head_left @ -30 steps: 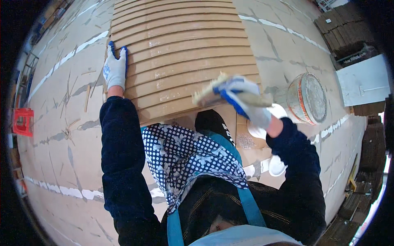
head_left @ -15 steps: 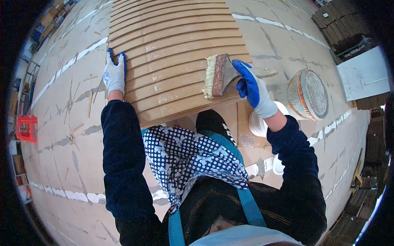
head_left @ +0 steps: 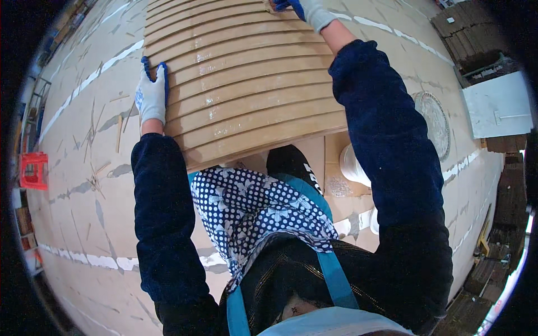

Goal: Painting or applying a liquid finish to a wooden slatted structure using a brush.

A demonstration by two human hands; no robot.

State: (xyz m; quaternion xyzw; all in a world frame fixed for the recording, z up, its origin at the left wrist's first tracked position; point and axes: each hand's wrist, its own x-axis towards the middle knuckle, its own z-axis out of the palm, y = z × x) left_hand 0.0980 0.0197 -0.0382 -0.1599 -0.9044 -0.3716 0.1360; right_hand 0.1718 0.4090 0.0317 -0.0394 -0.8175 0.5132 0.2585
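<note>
Brown cardboard sheets (head_left: 246, 84) lie overlapped in a stepped row in front of me, with wet whitish smears on several of their strips. My left hand (head_left: 151, 94), in a white glove with blue fingers, rests against their left edge. Its thumb and fingers are spread apart. At the far top edge of the picture, my right hand (head_left: 302, 8), gloved the same way, is closed round a wide brush. Only a bit of the brush head (head_left: 271, 7) shows beside the fingers, over the far strips; the rest is cut off or hidden.
Behind my right forearm stands a large bucket (head_left: 432, 126), mostly hidden, with a smaller white tub (head_left: 353, 165) nearer me. A red plastic stool (head_left: 33, 171) is far left. Thin scraps (head_left: 92, 168) litter the floor there. Stacked cardboard (head_left: 473, 36) and a white panel (head_left: 497, 105) stand right.
My right hand has swept the brush away from me, from the near right part of the sheets to the far top edge. My left hand stays at the left edge.
</note>
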